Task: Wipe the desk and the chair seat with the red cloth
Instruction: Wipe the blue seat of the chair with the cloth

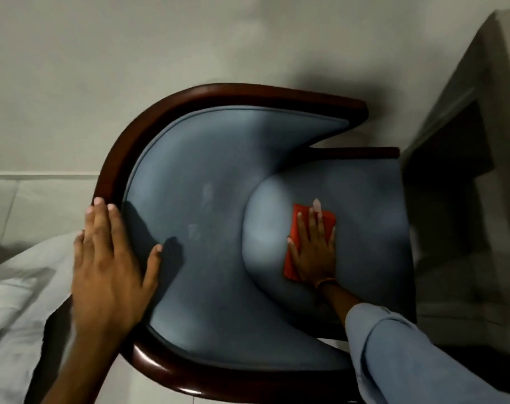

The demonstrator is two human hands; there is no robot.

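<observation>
Most of the seat (364, 199) lies right of my right hand (313, 252), pressed flat with fingers spread on the red cloth (294, 246), long axis pointing frame-up; my left hand (108, 266), spread, braces the chair back (116, 158).

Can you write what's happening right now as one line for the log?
step: wiping chair seat | right hand: flat on red cloth | left hand: resting on chair back | desk: not judged
</observation>
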